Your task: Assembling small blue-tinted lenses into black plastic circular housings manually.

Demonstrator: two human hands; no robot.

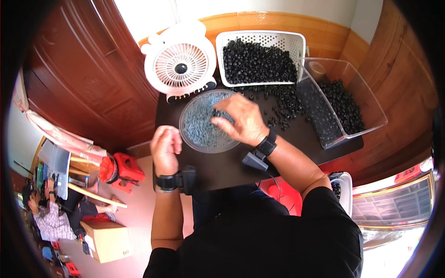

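My right hand (243, 118) is over a round clear tray (187, 142), its thumb and fingers closed around small black plastic parts (223, 114). Small blue-grey metal pieces (200, 121), too fine to make out singly, cover the tray's bottom. At the tray's left rim is my left hand (165, 144), fingers curled inward; whatever they may hold is hidden. Dark bands with boxy devices are strapped around both wrists. Behind the tray, a white perforated basket (220, 60) holds many ring-like black parts (259, 60).
A clear plastic bin (373, 109) with more black parts stands at the right of the dark table (215, 169). Loose black parts (283, 109) lie between basket and bin. A white fan (181, 62) stands back left. Red stools and a seated person are on the far left.
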